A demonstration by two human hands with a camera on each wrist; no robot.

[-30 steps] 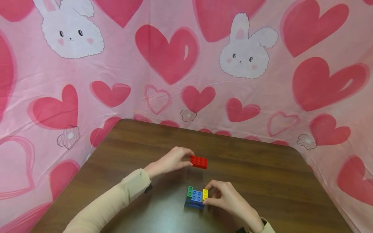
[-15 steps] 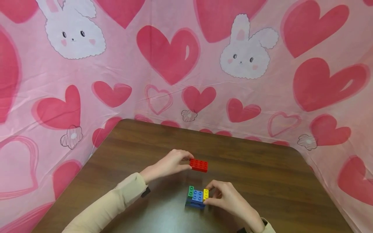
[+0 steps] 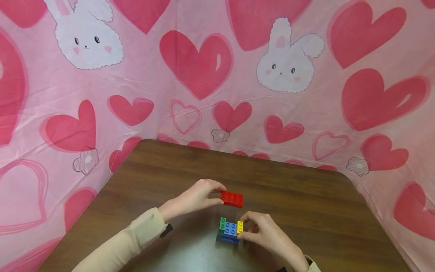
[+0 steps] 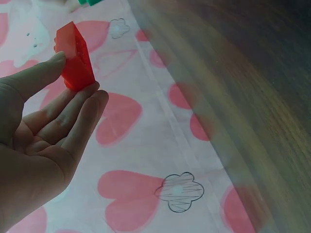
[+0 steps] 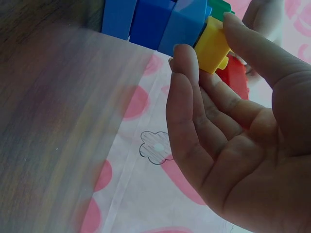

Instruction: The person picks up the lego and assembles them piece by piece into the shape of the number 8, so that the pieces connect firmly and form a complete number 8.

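Observation:
My left hand (image 3: pixel 197 197) pinches a red toy building brick (image 3: pixel 232 199) by its left end, between thumb and fingers. In the left wrist view the red brick (image 4: pixel 75 56) is held clear of the table. Nearer to me stands a stack of toy bricks, with blue bricks (image 3: pixel 230 229) below, a green brick (image 3: pixel 222 223) at the top left and a yellow brick (image 3: pixel 240 226) at the top right. My right hand (image 3: pixel 266 232) grips the stack at the yellow brick; the right wrist view shows thumb and fingers on this yellow brick (image 5: pixel 212 44), beside several blue layers (image 5: pixel 153 24).
Both hands work above a brown wooden table (image 3: pixel 306 211). A pink cloth (image 3: pixel 190 113) with hearts and rabbits hangs behind the table's far edge and along its sides.
My left hand has brought the red brick nearer to me, so it is now just beyond the stack. The right hand and the stack have stayed in place.

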